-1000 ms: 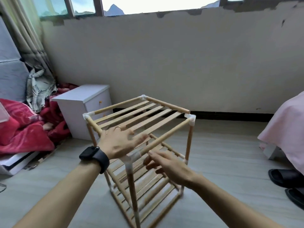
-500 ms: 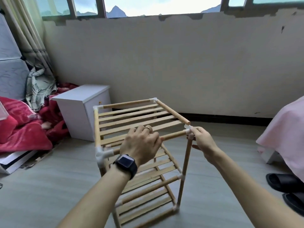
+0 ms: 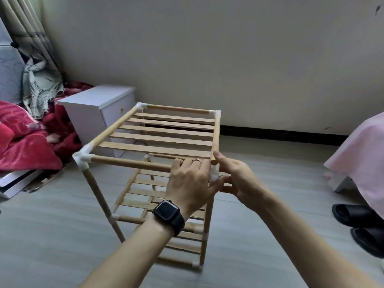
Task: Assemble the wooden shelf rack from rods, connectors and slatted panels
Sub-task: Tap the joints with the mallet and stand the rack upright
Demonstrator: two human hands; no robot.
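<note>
A wooden shelf rack [image 3: 145, 142] stands on the floor [image 3: 52, 225]. The left hand [image 3: 190, 183] grips its near top rod [image 3: 131, 163]; the right hand [image 3: 234, 179] pinches the near-right corner connector [image 3: 215, 172].

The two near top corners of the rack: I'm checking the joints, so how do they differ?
The left corner stands bare, its rods seated in the white connector. The right corner is covered by both hands, left and right, and its side rod's end shows loose. Both have white connectors.
</note>
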